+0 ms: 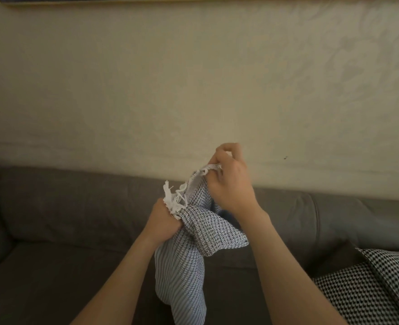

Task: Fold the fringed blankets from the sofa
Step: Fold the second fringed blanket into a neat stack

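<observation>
1. The person holds a grey-and-white woven fringed blanket (201,233) up in front of the grey sofa (65,221), above the middle of its seat.
2. The left hand (163,221) is fisted round a bunched part just below the white fringe (172,200).
3. The right hand (231,184), higher up, pinches the blanket's top edge between curled fingers.
4. The rest of the cloth hangs down between the forearms.
5. A black-and-white houndstooth cushion (376,285) lies at the sofa's right end.

The grey-and-white woven fringed blanket (189,277) runs off the bottom edge, and the black-and-white houndstooth fabric (362,292) off the right.
</observation>
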`<state>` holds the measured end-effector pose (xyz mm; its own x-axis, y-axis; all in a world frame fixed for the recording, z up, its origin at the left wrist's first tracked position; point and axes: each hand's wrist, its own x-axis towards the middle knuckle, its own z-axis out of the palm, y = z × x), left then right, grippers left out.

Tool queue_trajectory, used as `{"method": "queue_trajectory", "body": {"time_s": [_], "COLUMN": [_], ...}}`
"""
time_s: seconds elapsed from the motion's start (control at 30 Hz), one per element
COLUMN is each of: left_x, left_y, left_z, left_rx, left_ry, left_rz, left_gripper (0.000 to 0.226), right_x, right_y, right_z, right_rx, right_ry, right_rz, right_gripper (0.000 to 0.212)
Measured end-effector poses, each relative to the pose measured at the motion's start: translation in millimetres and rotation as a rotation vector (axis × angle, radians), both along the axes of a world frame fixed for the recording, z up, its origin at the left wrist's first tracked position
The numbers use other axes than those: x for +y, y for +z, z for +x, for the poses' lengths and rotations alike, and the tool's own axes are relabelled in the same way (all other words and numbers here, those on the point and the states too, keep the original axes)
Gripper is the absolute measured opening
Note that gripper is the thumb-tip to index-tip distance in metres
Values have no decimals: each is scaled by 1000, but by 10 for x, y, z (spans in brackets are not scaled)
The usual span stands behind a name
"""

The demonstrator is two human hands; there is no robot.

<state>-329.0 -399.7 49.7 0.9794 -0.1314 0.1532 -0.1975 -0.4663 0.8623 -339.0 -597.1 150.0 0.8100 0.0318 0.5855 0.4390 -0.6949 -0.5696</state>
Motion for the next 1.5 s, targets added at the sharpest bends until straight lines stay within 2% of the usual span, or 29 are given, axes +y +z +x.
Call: {"method": "queue_trajectory", "body": {"time_s": [0.1,0.17,0.2,0.27,0.3,0.33,0.37,0.47,0.53,0.57,0.63,0.7,0.77,0.83,0.87,0.9,1.0,1.07,1.17,1.23,1.3,1.37,1.43,1.5], "left_x": [-52,-49,-43,-42,-45,-48,-59,-91,-65,-42,20,50,52,35,21,16,-23,-56,-58,-36,-21,-14,-9,3], "left_y": [134,213,251,284,290,302,316,392,404,411,427,492,560,599,603,598,553,569,650,689,699,687,680,715], "left_z": [-32,-68,-90,-112,-111,-111,-104,-146,-181,-186,-174,-165,-134,-110,-99,-95,-84,-70,-25,-11,-16,-27,-42,-80], "left_rx": [2,11,26,114,171,193,150,66,57,47,72,104,119,110,102,97,144,185,230,233,233,236,243,258], "left_ry": [-35,-45,-48,-10,40,85,74,-46,-112,-145,-178,-215,-211,-172,-140,-85,162,345,467,439,401,334,233,128], "left_rz": [-89,-147,-179,-300,-338,-323,-275,-214,-196,-172,-118,-53,-34,-74,-107,-142,-363,-533,-669,-714,-690,-638,-581,-479], "left_gripper": [37,42,42,42,43,42,37,35,32,29,27,40,51,48,45,43,39,34,23,27,33,37,40,41], "right_x": [120,101,67,-3,-39,-71,-106,-196,-253,-267,-294,-312,-318,-320,-324,-325,-371,-418,-444,-383,-295,-213,-132,-116], "right_y": [-92,-53,18,197,261,288,274,71,-143,-229,-362,-451,-520,-550,-563,-585,-699,-828,-1052,-1144,-1196,-1205,-1174,-1184], "right_z": [-27,-132,-213,-365,-410,-417,-372,-110,85,131,156,138,104,73,58,53,52,61,31,-2,-34,-11,31,97], "right_rx": [-15,53,186,573,713,760,706,445,437,482,569,688,729,697,689,687,690,668,720,689,599,505,452,411], "right_ry": [5,161,329,677,794,832,768,254,28,7,97,292,428,477,502,517,525,534,457,330,181,148,176,215], "right_rz": [188,248,274,239,223,262,348,642,604,530,433,476,509,450,435,442,534,423,269,196,130,212,309,368], "right_gripper": [9,10,12,27,28,25,25,26,16,21,56,79,71,31,18,16,28,42,95,115,117,120,133,128]}}
